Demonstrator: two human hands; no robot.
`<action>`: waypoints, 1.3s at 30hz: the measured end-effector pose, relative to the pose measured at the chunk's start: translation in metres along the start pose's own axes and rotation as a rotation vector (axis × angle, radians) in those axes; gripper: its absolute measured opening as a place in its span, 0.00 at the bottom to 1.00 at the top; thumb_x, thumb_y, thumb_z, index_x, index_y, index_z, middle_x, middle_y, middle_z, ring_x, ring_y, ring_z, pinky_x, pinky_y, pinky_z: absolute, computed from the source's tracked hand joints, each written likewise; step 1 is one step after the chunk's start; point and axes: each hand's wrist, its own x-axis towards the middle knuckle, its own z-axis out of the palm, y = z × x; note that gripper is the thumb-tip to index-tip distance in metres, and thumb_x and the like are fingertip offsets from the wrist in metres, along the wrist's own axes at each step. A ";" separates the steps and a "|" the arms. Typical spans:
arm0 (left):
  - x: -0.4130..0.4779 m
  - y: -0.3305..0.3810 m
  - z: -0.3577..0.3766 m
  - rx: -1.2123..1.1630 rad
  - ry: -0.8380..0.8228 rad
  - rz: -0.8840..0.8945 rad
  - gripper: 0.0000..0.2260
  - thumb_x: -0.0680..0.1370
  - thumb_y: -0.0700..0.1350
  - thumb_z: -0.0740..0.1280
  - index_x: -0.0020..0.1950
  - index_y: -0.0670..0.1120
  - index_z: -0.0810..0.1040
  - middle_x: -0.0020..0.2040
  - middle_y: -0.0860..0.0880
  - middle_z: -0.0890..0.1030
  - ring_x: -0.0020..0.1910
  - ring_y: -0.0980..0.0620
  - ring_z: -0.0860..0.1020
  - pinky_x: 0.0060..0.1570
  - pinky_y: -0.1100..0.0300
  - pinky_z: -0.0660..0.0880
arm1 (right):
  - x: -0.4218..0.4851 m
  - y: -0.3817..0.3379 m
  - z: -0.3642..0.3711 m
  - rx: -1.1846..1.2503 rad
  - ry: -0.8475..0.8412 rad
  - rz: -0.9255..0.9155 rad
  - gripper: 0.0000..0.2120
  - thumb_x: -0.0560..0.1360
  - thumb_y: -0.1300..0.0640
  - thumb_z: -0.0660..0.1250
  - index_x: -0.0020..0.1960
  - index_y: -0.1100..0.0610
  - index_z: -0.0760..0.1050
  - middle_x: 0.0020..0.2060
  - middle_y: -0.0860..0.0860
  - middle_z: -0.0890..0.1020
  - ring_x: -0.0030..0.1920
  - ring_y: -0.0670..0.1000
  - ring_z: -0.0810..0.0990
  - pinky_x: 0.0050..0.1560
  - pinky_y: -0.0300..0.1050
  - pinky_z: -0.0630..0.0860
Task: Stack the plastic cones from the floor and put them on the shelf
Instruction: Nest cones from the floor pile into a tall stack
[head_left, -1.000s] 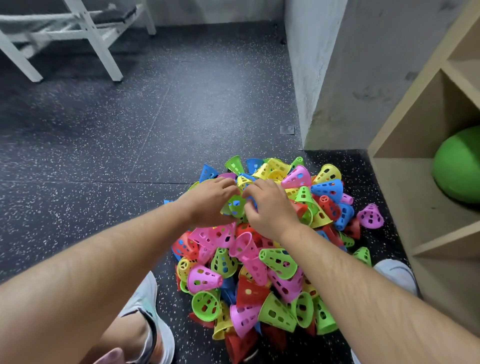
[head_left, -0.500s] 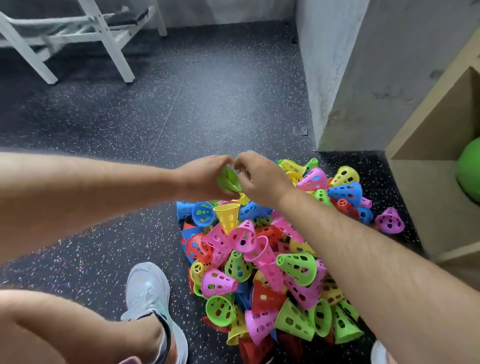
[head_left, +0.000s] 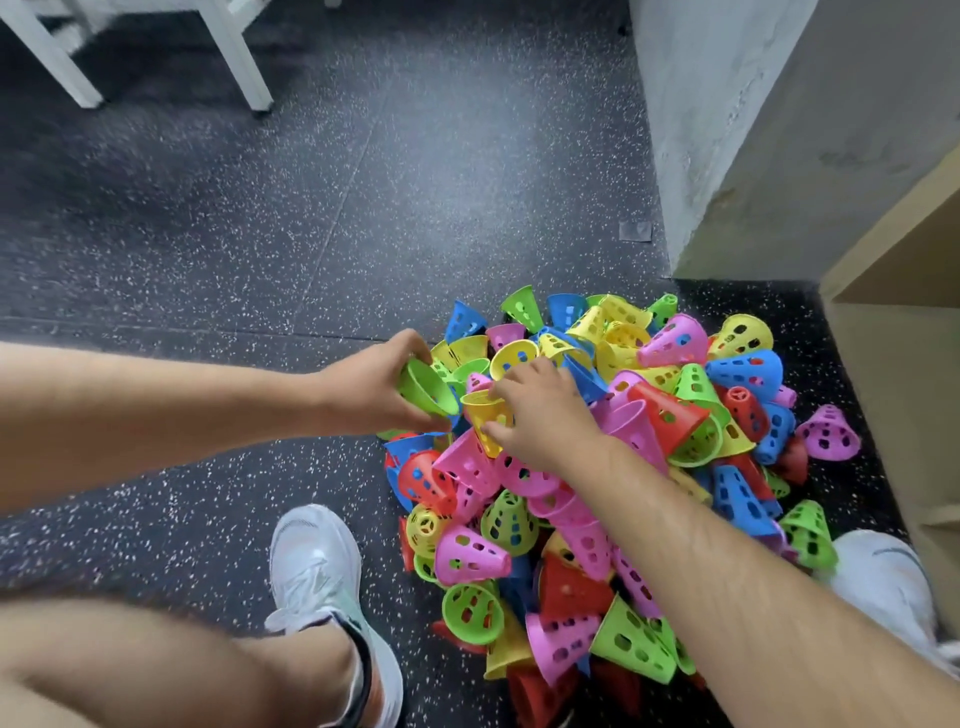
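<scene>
A green cone (head_left: 427, 388) is held in the left hand (head_left: 371, 387), with fingers curled round it. A yellow cone (head_left: 484, 415) is gripped by the right hand (head_left: 543, 413), and part of it is hidden by fingers. The pile (head_left: 670, 415) is left on the floor (head_left: 260, 234), partly covered by the right arm. The shelf (head_left: 893, 338) is cut off at the right.

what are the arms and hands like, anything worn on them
Both are bare: the left hand and right hand have no gloves, rings or watch in view, and the left forearm and right forearm show no sleeves, bands or markings.
</scene>
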 end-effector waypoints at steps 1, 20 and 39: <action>-0.001 -0.006 0.002 -0.024 -0.007 -0.012 0.31 0.67 0.55 0.83 0.61 0.53 0.69 0.48 0.53 0.80 0.43 0.55 0.79 0.43 0.57 0.77 | 0.001 -0.001 0.003 -0.026 0.004 0.008 0.22 0.78 0.40 0.64 0.68 0.50 0.74 0.65 0.50 0.73 0.68 0.56 0.65 0.71 0.55 0.59; -0.019 0.012 0.014 -0.527 -0.020 0.132 0.31 0.69 0.37 0.83 0.65 0.49 0.71 0.50 0.51 0.84 0.44 0.59 0.81 0.47 0.63 0.81 | -0.040 -0.056 -0.025 0.742 0.463 -0.050 0.07 0.80 0.52 0.66 0.52 0.55 0.78 0.68 0.56 0.74 0.71 0.49 0.69 0.67 0.32 0.61; -0.005 0.017 0.026 -0.126 -0.178 -0.044 0.33 0.67 0.43 0.83 0.64 0.59 0.70 0.48 0.51 0.82 0.42 0.54 0.80 0.44 0.58 0.78 | -0.071 0.015 0.004 0.331 0.157 -0.138 0.05 0.69 0.52 0.65 0.42 0.52 0.74 0.46 0.46 0.76 0.51 0.52 0.74 0.56 0.53 0.71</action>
